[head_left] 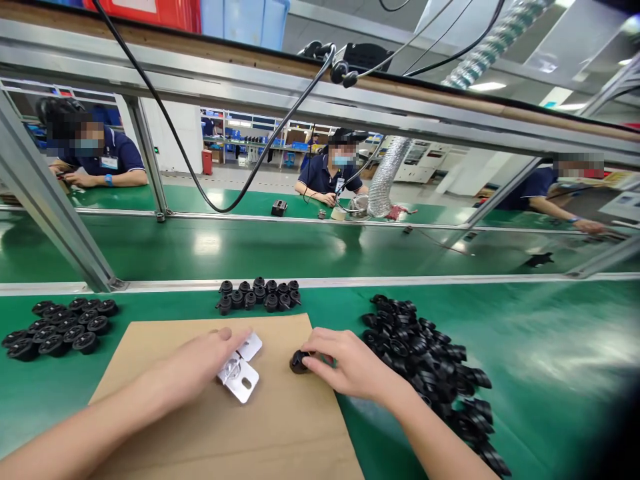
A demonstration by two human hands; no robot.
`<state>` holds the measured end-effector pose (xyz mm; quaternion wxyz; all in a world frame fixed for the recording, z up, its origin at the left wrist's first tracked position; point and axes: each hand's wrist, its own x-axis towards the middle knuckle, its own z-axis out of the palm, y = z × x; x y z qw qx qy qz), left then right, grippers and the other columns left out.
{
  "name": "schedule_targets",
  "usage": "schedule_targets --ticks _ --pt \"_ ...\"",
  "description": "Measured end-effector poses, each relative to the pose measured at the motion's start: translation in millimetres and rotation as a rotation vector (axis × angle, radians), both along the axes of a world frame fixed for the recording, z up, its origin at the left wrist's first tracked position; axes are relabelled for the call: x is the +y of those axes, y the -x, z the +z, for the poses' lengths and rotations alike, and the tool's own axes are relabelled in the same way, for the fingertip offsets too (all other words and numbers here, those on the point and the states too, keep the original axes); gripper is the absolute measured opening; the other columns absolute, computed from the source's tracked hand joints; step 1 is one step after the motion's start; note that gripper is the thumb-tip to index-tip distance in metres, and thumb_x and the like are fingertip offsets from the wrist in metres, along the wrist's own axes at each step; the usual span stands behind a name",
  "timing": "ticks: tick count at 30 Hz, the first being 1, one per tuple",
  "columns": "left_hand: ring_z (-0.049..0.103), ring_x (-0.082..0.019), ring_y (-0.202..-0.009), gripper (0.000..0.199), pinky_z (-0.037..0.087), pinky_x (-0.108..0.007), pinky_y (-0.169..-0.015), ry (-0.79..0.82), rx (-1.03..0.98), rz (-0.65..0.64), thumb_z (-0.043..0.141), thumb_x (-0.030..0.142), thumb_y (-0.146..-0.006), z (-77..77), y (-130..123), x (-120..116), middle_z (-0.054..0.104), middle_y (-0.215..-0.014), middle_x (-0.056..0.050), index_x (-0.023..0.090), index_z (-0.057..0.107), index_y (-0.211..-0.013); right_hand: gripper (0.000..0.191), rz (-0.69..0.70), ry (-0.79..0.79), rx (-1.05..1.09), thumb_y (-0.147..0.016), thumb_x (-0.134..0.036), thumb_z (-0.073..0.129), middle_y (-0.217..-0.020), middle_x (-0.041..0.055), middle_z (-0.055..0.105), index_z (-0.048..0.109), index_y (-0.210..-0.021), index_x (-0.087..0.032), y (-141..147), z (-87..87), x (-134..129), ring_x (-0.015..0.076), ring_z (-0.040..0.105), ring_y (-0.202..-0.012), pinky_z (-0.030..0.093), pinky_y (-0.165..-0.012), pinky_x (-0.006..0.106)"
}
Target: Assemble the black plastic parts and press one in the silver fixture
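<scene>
My left hand [213, 357] is closed on a shiny silver metal bracket [243, 381] over the brown cardboard sheet [280, 433]. The bracket has flat plates and an oval slot; its upper left part is hidden under my fingers. To the right of it, my right hand [345, 360] pinches a small round black plastic part [299, 362] between thumb and fingers, low over the cardboard. A gap separates the black part from the bracket.
A loose heap of black plastic parts [425, 353] lies right of the cardboard. Small black knob-like parts [259, 295] stand behind it, and round black parts [63, 327] sit at left. A metal frame [75, 220] rises behind. Co-workers sit across the green bench [240, 247].
</scene>
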<state>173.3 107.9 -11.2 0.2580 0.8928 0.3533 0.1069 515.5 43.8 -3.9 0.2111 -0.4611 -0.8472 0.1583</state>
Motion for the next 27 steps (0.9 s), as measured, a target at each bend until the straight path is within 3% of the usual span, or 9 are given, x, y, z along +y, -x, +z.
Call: schedule_targets --ticks 3,7,10,14,20,27 --pt "0.07 -0.03 -0.104 0.096 0.057 -0.038 -0.091 0.05 0.103 -0.057 0.055 0.004 -0.08 -8.2 -15 -6 0.068 -0.125 -0.013 0.031 0.031 -0.169 0.026 -0.115 0.037 0.116 -0.107 -0.038 0.059 -0.081 0.0031 0.067 0.075 -0.096 -0.02 -10 3.0 4 0.0169 0.059 -0.068 0.04 -0.062 0.03" --pt "0.065 -0.033 -0.119 0.111 0.055 -0.046 -0.102 0.184 -0.095 0.005 0.065 0.007 -0.079 -33.4 -39 -20 0.063 -0.138 -0.013 0.035 0.012 -0.172 0.037 -0.265 0.107 0.305 -0.105 -0.049 0.062 -0.08 0.0051 0.068 0.074 -0.089 -0.018 -28 3.8 11 0.0174 0.057 -0.067 0.041 -0.057 0.028" --pt "0.059 -0.034 -0.129 0.111 0.051 -0.052 -0.111 0.208 -0.262 0.015 0.072 0.014 -0.083 -56.5 -55 -29 0.058 -0.147 -0.012 0.037 0.009 -0.172 0.044 -0.286 0.119 0.355 -0.105 -0.056 0.06 -0.079 0.0049 0.068 0.073 -0.09 -0.017 -35 2.6 15 0.0165 0.054 -0.064 0.041 -0.056 0.027" --pt "0.056 -0.033 -0.133 0.105 0.047 -0.056 -0.116 0.157 -0.406 -0.009 0.073 0.019 -0.089 -75.0 -63 -33 0.057 -0.148 -0.009 0.041 0.011 -0.17 0.043 -0.222 0.101 0.393 -0.107 -0.057 0.059 -0.093 0.0075 0.07 0.075 -0.102 -0.017 -29 2.0 12 0.0189 0.061 -0.076 0.047 -0.063 0.028" --pt "0.061 -0.029 -0.125 0.095 0.052 -0.05 -0.112 0.24 -0.54 -0.082 0.071 0.016 -0.09 -78.4 -60 -22 0.063 -0.14 -0.007 0.038 0.022 -0.168 0.024 -0.025 -0.025 0.41 -0.113 -0.036 0.055 -0.112 0.0112 0.069 0.074 -0.118 -0.021 -1 -1.1 2 0.0231 0.065 -0.101 0.053 -0.07 0.03" --pt "0.065 -0.028 -0.129 0.085 0.047 -0.051 -0.12 0.353 -0.6 -0.095 0.07 0.023 -0.093 -70.2 -55 -21 0.067 -0.138 -0.007 0.033 0.028 -0.167 0.025 0.076 -0.03 0.413 -0.113 -0.022 0.052 -0.119 0.0108 0.071 0.071 -0.129 -0.022 19 -13.2 -5 0.023 0.066 -0.103 0.056 -0.087 0.038"
